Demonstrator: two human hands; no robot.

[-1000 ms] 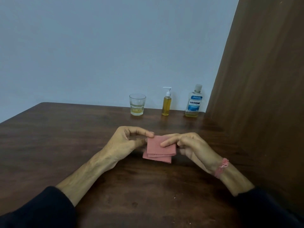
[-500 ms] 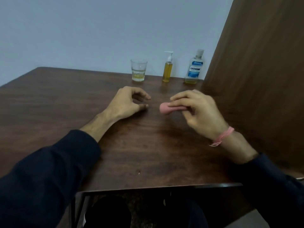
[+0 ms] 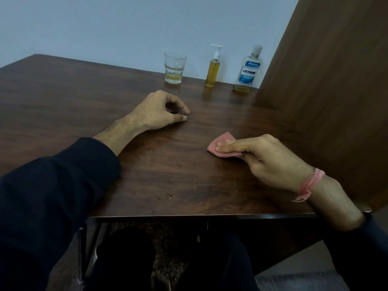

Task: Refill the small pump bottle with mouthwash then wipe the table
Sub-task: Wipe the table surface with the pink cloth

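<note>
My right hand (image 3: 270, 159) pinches the folded pink cloth (image 3: 220, 147) flat on the table (image 3: 168, 175). My left hand (image 3: 159, 112) rests apart, loosely curled and holding nothing. Beyond both hands stand the pump bottle (image 3: 213, 69) and mouthwash bottle (image 3: 248, 70) (glass (image 3: 174, 68) leftmost).

1. Surface (image 3: 168, 164): dark wood grain, smooth, with a faint satin sheen.
2. Side panel (image 3: 327, 101): brown wood-look board, matt.
3. Cloth (image 3: 222, 141): pink fabric, soft, matt, folded.
4. Tumbler (image 3: 174, 67): clear glass, glossy.
5. Pump bottle (image 3: 213, 72): clear plastic body, white plastic pump.
6. Mouthwash bottle (image 3: 248, 68): clear plastic, glossy blue paper label.
7. Wristband (image 3: 310, 183): pink frayed thread.
8. Sleeve (image 3: 52, 196): dark matt fabric.
9. Wall (image 3: 126, 28): pale, matt paint.
</note>
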